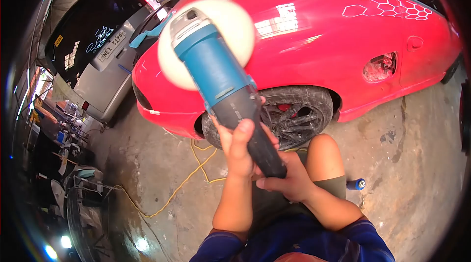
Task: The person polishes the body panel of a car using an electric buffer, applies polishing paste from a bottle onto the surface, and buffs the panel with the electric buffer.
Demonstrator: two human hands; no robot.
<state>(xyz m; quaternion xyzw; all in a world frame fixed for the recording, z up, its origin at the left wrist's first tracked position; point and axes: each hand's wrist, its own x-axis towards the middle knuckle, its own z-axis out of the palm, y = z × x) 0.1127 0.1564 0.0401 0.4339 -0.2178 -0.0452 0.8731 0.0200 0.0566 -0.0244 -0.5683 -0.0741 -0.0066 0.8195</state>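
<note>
A teal and black power polisher (pixel 216 70) is held up in front of the red car (pixel 319 41). Its round cream pad (pixel 235 24) overlaps the car's rear side in view; whether it touches the paint cannot be told. My left hand (pixel 240 144) is wrapped round the black body just behind the teal housing, with some fingers hidden beneath. Further back, my right hand (pixel 289 178) closes round the end of the black handle. Below the pad is the car's dusty black wheel (pixel 297 117).
A silver vehicle (pixel 105 75) with its black rear window stands at the left. A yellow cord (pixel 184 181) runs over the concrete floor (pixel 392 188). Beside my knee is a blue bottle or can (pixel 354 184). Cluttered equipment (pixel 88 188) fills the lower left. A light-blue cloth (pixel 147 35) hangs between the vehicles.
</note>
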